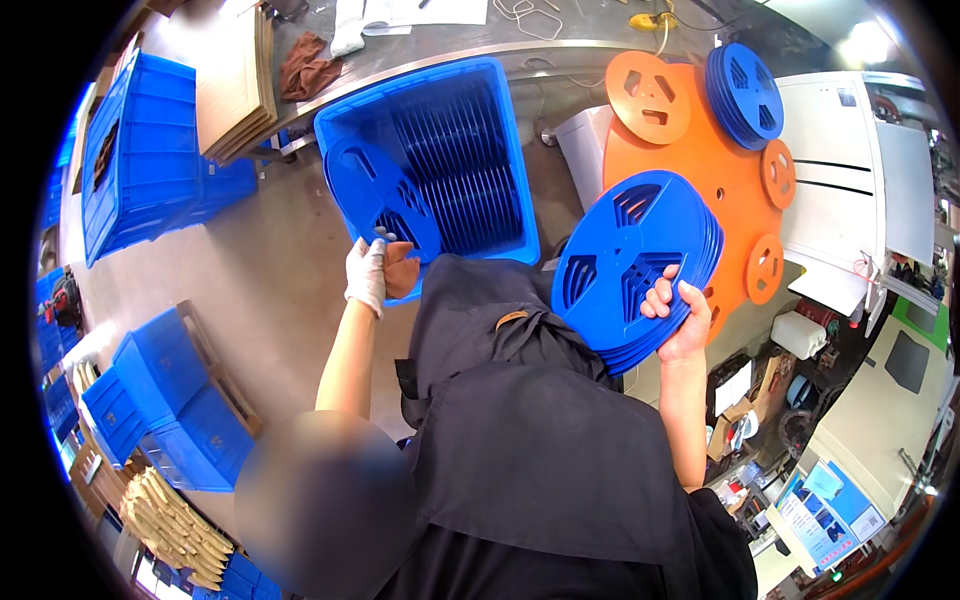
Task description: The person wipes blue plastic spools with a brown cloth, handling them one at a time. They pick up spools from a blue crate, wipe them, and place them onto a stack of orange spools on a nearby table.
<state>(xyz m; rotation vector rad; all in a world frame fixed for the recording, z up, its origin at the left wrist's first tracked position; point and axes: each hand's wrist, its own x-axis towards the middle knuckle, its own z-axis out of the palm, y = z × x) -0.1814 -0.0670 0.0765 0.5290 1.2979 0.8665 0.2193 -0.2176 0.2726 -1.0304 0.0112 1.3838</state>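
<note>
My left hand [367, 277], in a light glove, closes at the near edge of a blue reel disc [350, 175] that leans in a blue plastic tote [525, 180]. Beside its fingers is a brown piece [400, 272] whose kind I cannot make out. Inside the tote, several blue discs [455, 150] stand on edge in rows. My right hand [682, 318], bare, grips a thick stack of blue reel discs [640, 225], fingers at a cut-out and thumb near the rim. The stack is tilted, next to a large orange round plate [655, 160].
The orange plate carries smaller orange discs [648, 97] and another blue disc stack [745, 95]. Behind the tote runs a metal workbench [430, 45] with a brown cloth [308, 68]. Blue crates [150, 150] stand left, more [180, 390] lower left. A white cabinet [825, 150] stands right.
</note>
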